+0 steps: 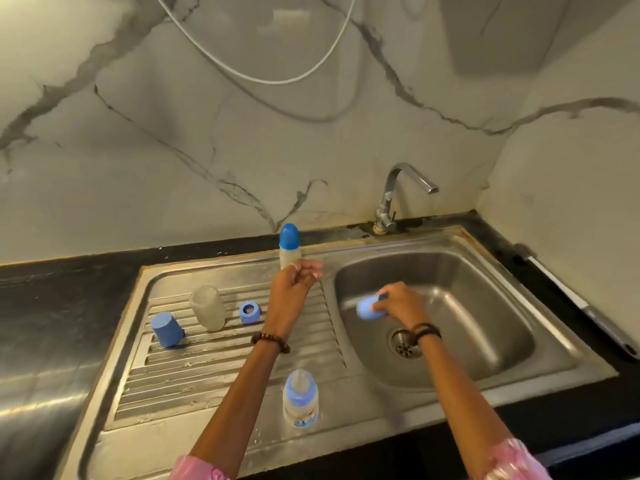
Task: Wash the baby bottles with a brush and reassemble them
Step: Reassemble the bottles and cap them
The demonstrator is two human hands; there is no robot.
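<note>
My left hand (pixel 294 285) reaches to the back of the drainboard and curls round the lower part of a clear bottle with a dark blue cap (pixel 289 242). My right hand (pixel 398 304) holds a light blue domed cap (pixel 365 308) over the sink basin (pixel 485 306). On the ribbed drainboard (pixel 225 368) stand a blue cap (pixel 167 329), an upturned clear bottle body (pixel 207 308) and a blue screw ring (pixel 250 311). A bottle with a nipple and blue collar, uncapped (pixel 300 398), stands at the front rim. No brush is clearly visible.
The chrome faucet (pixel 398 199) stands behind the basin, with no water running. The drain (pixel 405 342) lies under my right wrist. A long grey-handled tool (pixel 581 306) lies on the dark counter to the right. A white hose (pixel 277 77) hangs on the marble wall.
</note>
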